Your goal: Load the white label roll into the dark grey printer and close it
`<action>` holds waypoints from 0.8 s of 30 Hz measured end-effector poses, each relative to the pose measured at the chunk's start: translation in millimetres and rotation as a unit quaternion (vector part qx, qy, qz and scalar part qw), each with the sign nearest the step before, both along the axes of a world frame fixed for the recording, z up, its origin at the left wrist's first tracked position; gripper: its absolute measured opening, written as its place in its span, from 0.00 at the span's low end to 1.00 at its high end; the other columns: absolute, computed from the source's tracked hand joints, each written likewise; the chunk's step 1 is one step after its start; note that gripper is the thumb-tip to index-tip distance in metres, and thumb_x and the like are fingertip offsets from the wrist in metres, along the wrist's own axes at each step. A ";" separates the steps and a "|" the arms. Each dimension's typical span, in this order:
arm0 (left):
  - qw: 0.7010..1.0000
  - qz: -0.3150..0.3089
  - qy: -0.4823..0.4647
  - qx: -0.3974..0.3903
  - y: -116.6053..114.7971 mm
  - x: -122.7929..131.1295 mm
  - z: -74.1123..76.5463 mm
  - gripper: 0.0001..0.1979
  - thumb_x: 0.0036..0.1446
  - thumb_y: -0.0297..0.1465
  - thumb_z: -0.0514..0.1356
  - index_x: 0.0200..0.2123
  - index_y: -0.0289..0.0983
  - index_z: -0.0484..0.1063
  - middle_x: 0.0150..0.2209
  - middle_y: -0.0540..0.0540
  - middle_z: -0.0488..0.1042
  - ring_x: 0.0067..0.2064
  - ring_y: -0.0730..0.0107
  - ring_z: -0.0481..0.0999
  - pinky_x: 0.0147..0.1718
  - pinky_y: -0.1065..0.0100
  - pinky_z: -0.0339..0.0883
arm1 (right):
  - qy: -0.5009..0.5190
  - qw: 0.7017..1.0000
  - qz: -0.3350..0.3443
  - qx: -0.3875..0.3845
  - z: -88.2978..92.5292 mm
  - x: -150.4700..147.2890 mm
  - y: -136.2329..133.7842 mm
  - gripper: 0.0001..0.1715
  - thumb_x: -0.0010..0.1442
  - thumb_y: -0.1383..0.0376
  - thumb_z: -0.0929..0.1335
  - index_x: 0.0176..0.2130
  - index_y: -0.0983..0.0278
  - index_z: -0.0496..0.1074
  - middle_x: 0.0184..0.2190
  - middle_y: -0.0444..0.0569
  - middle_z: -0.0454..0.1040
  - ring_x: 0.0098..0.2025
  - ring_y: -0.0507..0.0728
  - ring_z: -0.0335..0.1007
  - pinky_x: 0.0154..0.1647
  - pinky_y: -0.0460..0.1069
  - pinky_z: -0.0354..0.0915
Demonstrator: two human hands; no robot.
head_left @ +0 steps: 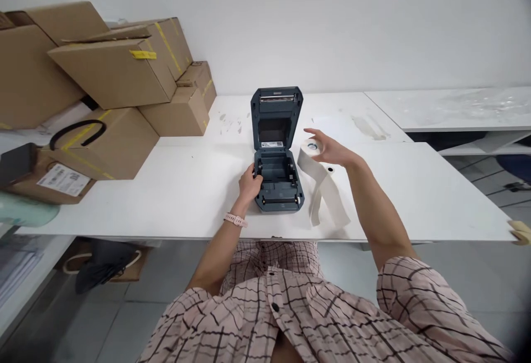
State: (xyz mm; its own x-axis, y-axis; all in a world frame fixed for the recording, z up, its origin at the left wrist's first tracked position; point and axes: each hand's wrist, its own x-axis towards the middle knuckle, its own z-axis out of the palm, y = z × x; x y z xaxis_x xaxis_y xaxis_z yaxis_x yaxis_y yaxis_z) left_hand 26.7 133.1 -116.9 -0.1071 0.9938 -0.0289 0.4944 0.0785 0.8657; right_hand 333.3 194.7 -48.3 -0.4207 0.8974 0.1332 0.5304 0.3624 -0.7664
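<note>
A dark blue label printer (277, 172) stands on the white table (186, 197) with its lid swung up and its inner bay showing. My left hand (250, 182) rests against the printer's left side, fingers curled on its edge. My right hand (328, 148) holds a white roll of label paper (310, 151) just right of the printer, a little above the table. A loose strip of the paper (327, 197) trails from the roll down across the table toward me.
Several cardboard boxes (112, 75) are stacked at the table's left end, one with a black strap. A second white table (452, 108) adjoins at the back right. A bag (99, 269) lies on the floor under the table's left side.
</note>
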 end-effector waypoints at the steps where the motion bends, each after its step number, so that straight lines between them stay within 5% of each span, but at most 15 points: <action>1: 1.000 0.001 -0.004 0.000 0.1 -0.2 -0.1 0.30 0.54 0.26 0.58 0.61 0.42 0.74 0.54 0.44 0.82 0.54 0.50 0.80 0.59 0.51 0.69 | -0.001 1.000 -0.004 -0.006 -10.0 -1.9 7.1 0.56 0.51 0.64 0.74 0.73 0.60 0.54 0.70 0.62 0.62 0.71 0.72 0.61 0.60 0.62 0.72; 8: 1.000 0.007 -0.017 -0.014 -2.7 -1.2 3.6 0.31 0.55 0.27 0.58 0.63 0.42 0.72 0.57 0.43 0.81 0.55 0.51 0.79 0.59 0.52 0.69 | -0.008 0.998 -0.025 -0.049 -54.7 -7.9 27.9 0.58 0.49 0.62 0.77 0.72 0.61 0.56 0.72 0.64 0.60 0.73 0.73 0.58 0.66 0.66 0.67; 13: 1.000 -0.010 -0.024 -0.005 -4.1 -1.3 4.2 0.31 0.55 0.26 0.57 0.64 0.40 0.71 0.58 0.41 0.80 0.56 0.51 0.79 0.58 0.53 0.70 | 0.135 0.986 -0.072 -0.066 -53.7 30.9 3.9 0.55 0.56 0.54 0.76 0.74 0.56 0.53 0.69 0.60 0.68 0.73 0.67 0.62 0.72 0.65 0.60; 17: 1.000 -0.005 -0.020 -0.003 -2.3 -0.4 2.3 0.31 0.55 0.26 0.56 0.64 0.40 0.71 0.58 0.42 0.80 0.56 0.52 0.79 0.59 0.54 0.69 | 0.254 0.950 -0.168 -0.067 -74.9 67.8 -28.0 0.44 0.55 0.57 0.73 0.68 0.54 0.64 0.68 0.58 0.70 0.71 0.65 0.66 0.72 0.66 0.58; 21: 1.000 0.004 -0.011 -0.008 -1.7 0.9 2.8 0.31 0.54 0.26 0.57 0.63 0.39 0.72 0.57 0.41 0.80 0.55 0.51 0.80 0.61 0.52 0.68 | 0.214 0.954 -0.144 -0.150 -100.3 64.8 -55.4 0.43 0.47 0.57 0.78 0.61 0.55 0.71 0.61 0.56 0.77 0.53 0.64 0.79 0.56 0.62 0.74; 24: 1.000 0.008 -0.019 -0.007 -2.1 1.1 2.8 0.32 0.54 0.26 0.57 0.63 0.40 0.72 0.57 0.42 0.80 0.55 0.50 0.79 0.62 0.52 0.67 | 0.225 0.953 -0.121 -0.164 -87.8 42.6 -70.7 0.37 0.49 0.53 0.79 0.57 0.58 0.74 0.49 0.53 0.82 0.36 0.57 0.78 0.39 0.56 0.76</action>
State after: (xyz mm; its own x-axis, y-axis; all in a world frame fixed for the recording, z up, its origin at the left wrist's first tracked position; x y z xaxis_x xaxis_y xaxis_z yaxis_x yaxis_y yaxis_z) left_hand 27.8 131.0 -114.1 -0.1222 0.9914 -0.0478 0.4600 0.0992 0.8824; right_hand 375.9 124.0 -136.0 -0.1627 0.9852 -0.0536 0.1590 -0.0275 -0.9869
